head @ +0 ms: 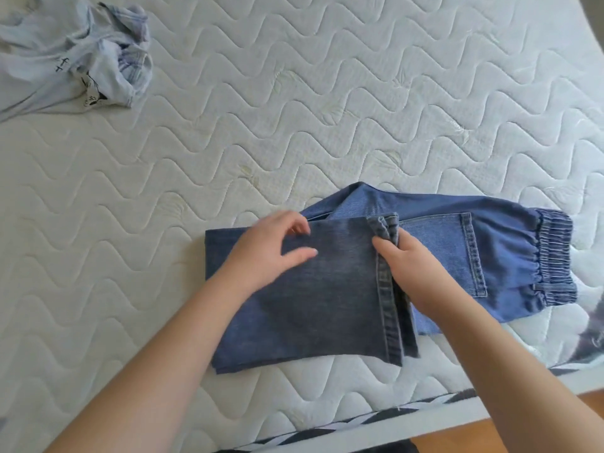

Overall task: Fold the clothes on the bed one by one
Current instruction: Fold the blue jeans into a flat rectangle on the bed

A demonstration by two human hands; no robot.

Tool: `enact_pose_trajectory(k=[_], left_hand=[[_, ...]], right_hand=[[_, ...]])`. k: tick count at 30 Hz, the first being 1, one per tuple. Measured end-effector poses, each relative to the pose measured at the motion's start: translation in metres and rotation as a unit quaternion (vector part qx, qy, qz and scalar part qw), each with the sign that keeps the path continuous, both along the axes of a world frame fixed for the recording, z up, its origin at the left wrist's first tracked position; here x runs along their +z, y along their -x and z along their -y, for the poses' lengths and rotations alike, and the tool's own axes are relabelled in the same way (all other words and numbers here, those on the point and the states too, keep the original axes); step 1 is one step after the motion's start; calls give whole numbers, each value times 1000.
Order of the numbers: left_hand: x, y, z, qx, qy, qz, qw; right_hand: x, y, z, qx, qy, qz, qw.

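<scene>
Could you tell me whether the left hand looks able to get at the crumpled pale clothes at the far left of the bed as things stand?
Probably yes: the left hand only rests on the folded jeans, and bare mattress lies between it and the crumpled pale clothes, though a long stretch seems needed.

The jeans (327, 289) are matt blue denim; the mattress (294, 109) is quilted white cloth; the floor (474, 436) looks wooden.

Left hand (271, 253) lies palm-down, fingers loosely bent (blurred); right hand (408, 266) apparently pinching, fingers curled.
</scene>
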State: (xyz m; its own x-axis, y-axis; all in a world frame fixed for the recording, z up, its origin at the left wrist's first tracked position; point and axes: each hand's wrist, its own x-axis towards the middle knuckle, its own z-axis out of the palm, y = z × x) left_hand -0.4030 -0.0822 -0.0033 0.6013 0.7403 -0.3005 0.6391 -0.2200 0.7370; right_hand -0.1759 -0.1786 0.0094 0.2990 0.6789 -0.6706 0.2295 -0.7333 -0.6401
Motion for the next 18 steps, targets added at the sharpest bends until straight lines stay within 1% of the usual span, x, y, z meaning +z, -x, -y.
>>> enact_pose_trajectory(k=[1,2,3,4,6,8,10,12,14,16,18], left_hand=[[-7,3,-8,8,-37,-58,998],[-13,3,-15,-1,-41,-124,991],[-20,2,-19,-21,-21,-174,984],[-26,-1,-22,-42,5,-200,979],[-36,-12,-26,-74,31,-199,977],[-42,-25,-29,-93,7,-194,976],[-46,-38,-31,-78,-7,-186,980],[-52,-47,-30,-42,12,-164,986],[-59,-51,-28,-28,30,-163,986],[-64,-53,-27,-26,22,-163,986],[-66,-58,-28,2,-21,-150,988]], right_hand=[[-1,-8,1,-6,-3,2,1000],[-1,-16,1,-9,-6,11,1000],[-1,-24,1,-6,-12,28,1000],[-1,-33,1,2,-18,51,999],[-3,-49,1,25,-32,108,993],[-7,-63,1,31,-46,161,985],[-16,-73,3,20,-52,188,981],[-27,-80,7,20,-34,163,986],[-39,-83,12,41,21,110,993],[-49,-83,19,64,69,116,989],[-55,-81,25,54,44,134,989]])
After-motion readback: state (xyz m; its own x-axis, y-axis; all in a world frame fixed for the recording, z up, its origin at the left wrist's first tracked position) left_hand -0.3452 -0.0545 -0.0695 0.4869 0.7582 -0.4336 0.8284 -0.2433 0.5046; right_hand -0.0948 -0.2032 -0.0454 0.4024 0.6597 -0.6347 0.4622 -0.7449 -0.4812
